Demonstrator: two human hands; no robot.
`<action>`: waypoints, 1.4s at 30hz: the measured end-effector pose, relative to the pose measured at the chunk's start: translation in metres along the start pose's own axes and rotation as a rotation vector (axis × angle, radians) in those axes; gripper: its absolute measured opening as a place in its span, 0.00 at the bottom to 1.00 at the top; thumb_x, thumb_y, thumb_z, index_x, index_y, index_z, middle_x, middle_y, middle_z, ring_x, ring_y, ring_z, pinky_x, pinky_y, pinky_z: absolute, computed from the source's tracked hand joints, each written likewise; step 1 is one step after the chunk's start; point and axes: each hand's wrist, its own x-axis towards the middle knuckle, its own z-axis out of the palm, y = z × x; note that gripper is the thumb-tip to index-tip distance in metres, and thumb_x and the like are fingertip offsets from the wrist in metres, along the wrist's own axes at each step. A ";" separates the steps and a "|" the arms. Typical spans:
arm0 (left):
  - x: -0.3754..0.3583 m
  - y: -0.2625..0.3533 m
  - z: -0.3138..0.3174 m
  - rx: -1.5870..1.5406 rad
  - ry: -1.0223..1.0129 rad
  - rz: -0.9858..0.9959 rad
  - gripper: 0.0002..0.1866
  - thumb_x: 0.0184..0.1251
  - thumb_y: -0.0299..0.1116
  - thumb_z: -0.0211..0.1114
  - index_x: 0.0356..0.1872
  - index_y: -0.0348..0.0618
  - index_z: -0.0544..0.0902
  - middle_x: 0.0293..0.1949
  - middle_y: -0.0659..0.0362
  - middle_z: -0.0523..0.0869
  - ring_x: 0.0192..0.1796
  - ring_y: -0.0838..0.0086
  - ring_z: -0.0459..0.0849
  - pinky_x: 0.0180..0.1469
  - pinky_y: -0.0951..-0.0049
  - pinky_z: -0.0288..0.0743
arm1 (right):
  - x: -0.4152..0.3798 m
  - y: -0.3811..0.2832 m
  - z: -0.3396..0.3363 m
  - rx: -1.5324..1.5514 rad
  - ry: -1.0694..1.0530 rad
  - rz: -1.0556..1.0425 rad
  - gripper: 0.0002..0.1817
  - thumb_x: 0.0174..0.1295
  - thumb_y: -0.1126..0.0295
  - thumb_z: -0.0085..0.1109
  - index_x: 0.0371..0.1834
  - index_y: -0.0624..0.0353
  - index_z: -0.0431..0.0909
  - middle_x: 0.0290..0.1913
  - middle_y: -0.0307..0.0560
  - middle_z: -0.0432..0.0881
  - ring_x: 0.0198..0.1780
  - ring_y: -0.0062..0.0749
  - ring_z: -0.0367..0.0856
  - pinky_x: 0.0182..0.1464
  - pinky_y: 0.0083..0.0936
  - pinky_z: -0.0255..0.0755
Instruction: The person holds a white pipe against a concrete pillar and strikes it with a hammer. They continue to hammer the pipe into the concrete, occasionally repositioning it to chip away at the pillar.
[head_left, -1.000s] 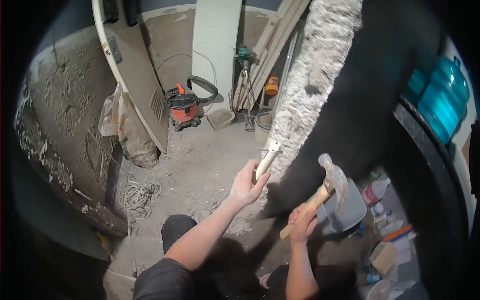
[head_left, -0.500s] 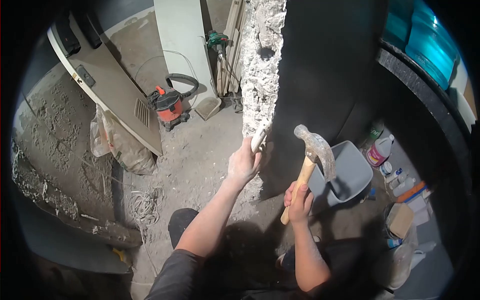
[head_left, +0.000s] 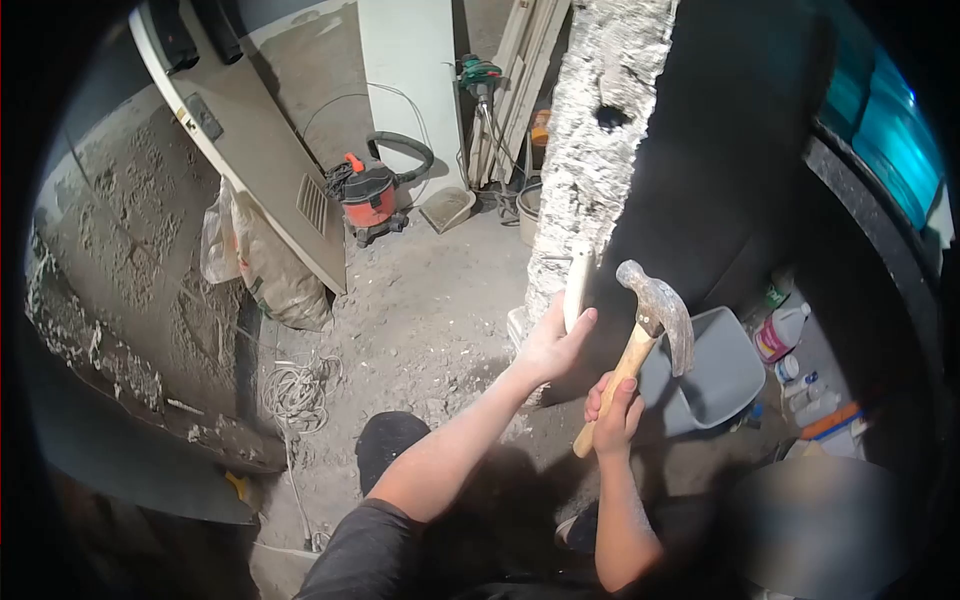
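Note:
My right hand (head_left: 614,415) is wrapped round the wooden handle of a claw hammer (head_left: 660,315). The hammer's metal head points up, with its claw curving to the right. My left hand (head_left: 552,345) grips a white, stick-like tool (head_left: 577,290), its upper end against or just in front of the rough broken edge of a wall (head_left: 590,180). Whether that end touches the wall, and what kind of tool it is, I cannot make out. A dark hole shows in the wall edge above it.
A grey bin (head_left: 725,365) stands right of the hammer, with bottles (head_left: 782,332) beyond it. At the back are a red-black vacuum cleaner (head_left: 370,200) and a dustpan (head_left: 447,208). Coiled cable (head_left: 300,395) lies on the dusty floor. A blurred grey shape (head_left: 820,520) fills the lower right.
The view has shifted, so the wall and both hands appear further right. Both hands keep their holds. The blurred grey shape has come into view at lower right.

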 end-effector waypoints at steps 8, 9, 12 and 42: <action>-0.023 0.023 -0.071 0.077 0.066 -0.036 0.14 0.76 0.37 0.57 0.53 0.38 0.71 0.29 0.62 0.76 0.25 0.79 0.78 0.30 0.75 0.74 | -0.002 0.001 0.002 0.027 -0.001 -0.034 0.31 0.75 0.39 0.36 0.32 0.59 0.68 0.21 0.36 0.67 0.20 0.19 0.66 0.23 0.17 0.61; -0.018 0.013 -0.085 0.304 0.201 0.110 0.14 0.73 0.34 0.62 0.51 0.39 0.70 0.29 0.61 0.77 0.24 0.79 0.78 0.29 0.75 0.75 | -0.002 0.000 0.002 0.052 0.019 -0.009 0.31 0.75 0.40 0.36 0.32 0.59 0.68 0.21 0.37 0.68 0.20 0.19 0.66 0.23 0.17 0.61; -0.019 0.033 -0.099 0.040 0.289 0.015 0.17 0.71 0.29 0.64 0.49 0.45 0.62 0.28 0.61 0.76 0.20 0.80 0.75 0.21 0.79 0.69 | -0.001 -0.001 0.002 0.066 0.057 0.012 0.31 0.74 0.39 0.38 0.34 0.60 0.68 0.21 0.38 0.68 0.20 0.21 0.66 0.23 0.19 0.62; 0.013 -0.008 -0.035 0.244 0.162 0.061 0.07 0.60 0.30 0.62 0.34 0.37 0.81 0.24 0.56 0.82 0.28 0.75 0.80 0.35 0.71 0.75 | -0.016 0.022 0.003 -0.242 0.035 -0.279 0.20 0.72 0.55 0.52 0.31 0.63 0.76 0.25 0.41 0.75 0.27 0.25 0.73 0.30 0.24 0.65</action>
